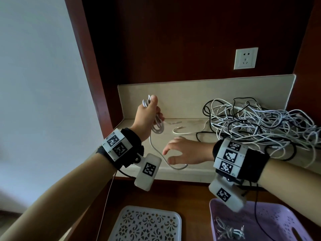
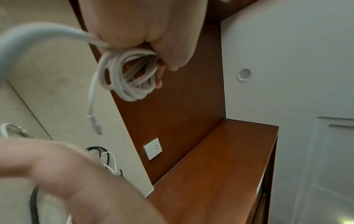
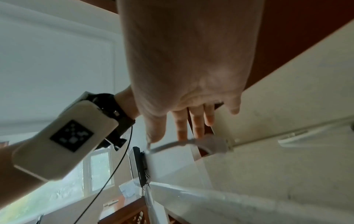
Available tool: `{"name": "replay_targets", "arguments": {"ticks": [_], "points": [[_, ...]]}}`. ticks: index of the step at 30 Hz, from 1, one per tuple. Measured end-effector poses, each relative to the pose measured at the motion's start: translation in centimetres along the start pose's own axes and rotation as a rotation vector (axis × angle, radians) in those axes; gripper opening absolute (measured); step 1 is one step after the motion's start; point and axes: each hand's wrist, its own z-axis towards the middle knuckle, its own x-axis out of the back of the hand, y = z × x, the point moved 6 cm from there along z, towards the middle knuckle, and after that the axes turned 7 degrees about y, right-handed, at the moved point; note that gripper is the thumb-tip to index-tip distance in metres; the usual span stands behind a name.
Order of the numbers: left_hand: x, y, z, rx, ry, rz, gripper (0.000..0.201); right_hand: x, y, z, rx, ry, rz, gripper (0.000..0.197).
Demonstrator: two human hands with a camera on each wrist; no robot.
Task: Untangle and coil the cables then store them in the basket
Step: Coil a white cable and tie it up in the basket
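My left hand [image 1: 147, 115] is raised above the beige counter [image 1: 194, 173] and grips a coil of white cable [image 1: 157, 126]. In the left wrist view the coil [image 2: 130, 75] hangs from my curled fingers, with a connector end [image 2: 94, 124] dangling. The coil's tail [image 1: 175, 166] runs down onto the counter near its front edge. My right hand [image 1: 182, 152] hovers over that tail with fingers spread and holds nothing. A big tangle of white and black cables [image 1: 260, 126] lies on the right of the counter. The purple basket [image 1: 271, 216] stands below right with one coiled cable [image 1: 229, 232] inside.
A white lattice tray [image 1: 145, 225] sits on the lower wooden surface left of the basket. A short loose white cable [image 1: 184, 132] lies mid-counter. A wall socket [image 1: 245, 58] is on the dark wood back panel. A wood side panel borders the counter on the left.
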Motion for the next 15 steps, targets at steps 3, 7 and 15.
{"name": "replay_targets", "arguments": {"ticks": [3, 7, 15], "points": [[0.4, 0.5, 0.1, -0.042, 0.027, -0.013, 0.040, 0.0, -0.5, 0.0, 0.014, 0.016, 0.246, 0.027], [1.0, 0.9, 0.1, -0.107, 0.012, 0.077, 0.039, 1.7, 0.0, -0.5, -0.083, -0.047, 0.354, 0.037], [0.1, -0.2, -2.1, -0.099, -0.468, 0.345, 0.068, 10.2, 0.3, -0.7, 0.059, 0.320, 0.480, 0.027]]}}
